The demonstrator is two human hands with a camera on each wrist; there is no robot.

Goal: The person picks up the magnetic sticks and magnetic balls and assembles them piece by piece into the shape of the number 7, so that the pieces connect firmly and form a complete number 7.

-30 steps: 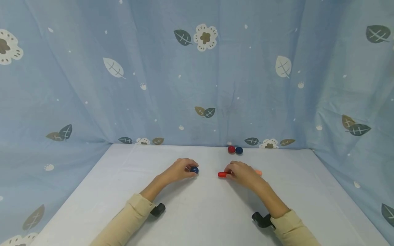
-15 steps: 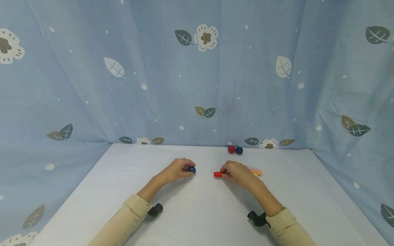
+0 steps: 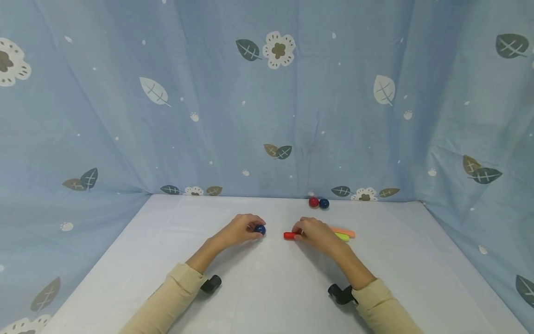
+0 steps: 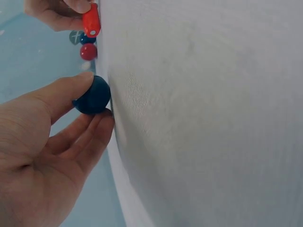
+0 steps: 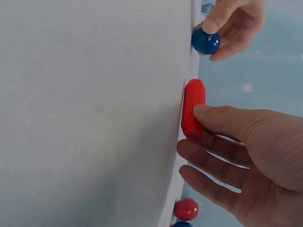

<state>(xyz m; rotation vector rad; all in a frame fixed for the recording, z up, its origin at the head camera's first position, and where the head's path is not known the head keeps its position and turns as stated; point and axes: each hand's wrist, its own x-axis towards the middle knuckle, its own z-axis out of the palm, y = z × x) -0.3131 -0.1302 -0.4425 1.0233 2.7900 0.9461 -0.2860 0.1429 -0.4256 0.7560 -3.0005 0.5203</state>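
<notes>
My left hand [image 3: 238,230] pinches a glossy dark blue ball [image 3: 260,229] between thumb and fingers, low at the tabletop. In the left wrist view the thumb lies on one side of this blue ball [image 4: 93,96] and the fingertips on the other. To the right, my right hand [image 3: 314,233] holds a short red stick [image 3: 289,235] that looks like a highlighter, its left end pointing at the blue ball with a gap between. In the right wrist view the thumb presses on the red stick [image 5: 193,106]; its underside is partly hidden.
At the back edge a red ball [image 3: 314,202] and a second blue ball [image 3: 324,203] sit side by side. An orange stick [image 3: 345,232] and a yellow-green stick [image 3: 343,237] lie behind my right hand, partly covered. A patterned blue curtain [image 3: 208,116] surrounds the white table [image 3: 267,287].
My right hand has slid left with the red stick, uncovering more of the orange and yellow-green sticks. The left hand has shifted slightly left with the blue ball, then stayed.
</notes>
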